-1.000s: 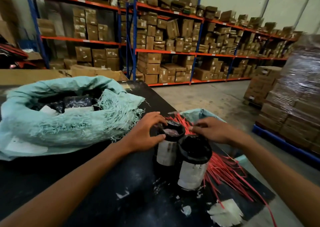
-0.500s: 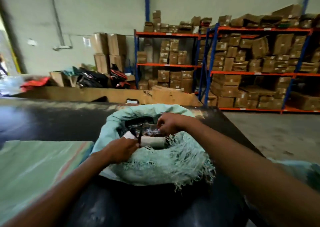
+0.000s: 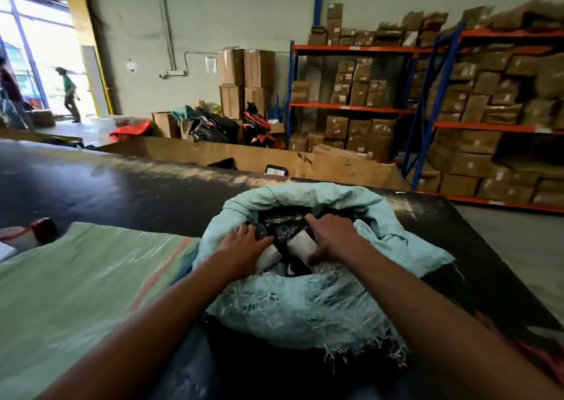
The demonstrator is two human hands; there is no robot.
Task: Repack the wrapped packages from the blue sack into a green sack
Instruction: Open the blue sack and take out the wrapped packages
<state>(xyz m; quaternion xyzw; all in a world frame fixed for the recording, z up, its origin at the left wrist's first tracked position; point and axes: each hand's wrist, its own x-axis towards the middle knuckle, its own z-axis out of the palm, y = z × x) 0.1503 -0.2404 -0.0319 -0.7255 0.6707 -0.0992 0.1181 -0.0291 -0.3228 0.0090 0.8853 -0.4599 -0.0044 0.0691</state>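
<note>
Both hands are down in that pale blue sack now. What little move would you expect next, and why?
Probably lifting a wrapped package up out of the blue sack. The left hand and right hand are both on the packages in its mouth, and the flat green sack lies beside it.

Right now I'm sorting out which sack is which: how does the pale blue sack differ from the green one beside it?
The pale blue sack stands bulging with its mouth rolled open; the green sack lies flat. The blue one holds wrapped packages, with the left hand and right hand in its mouth; the green one shows none. The blue rim is frayed. Both rest on the black table.
</note>
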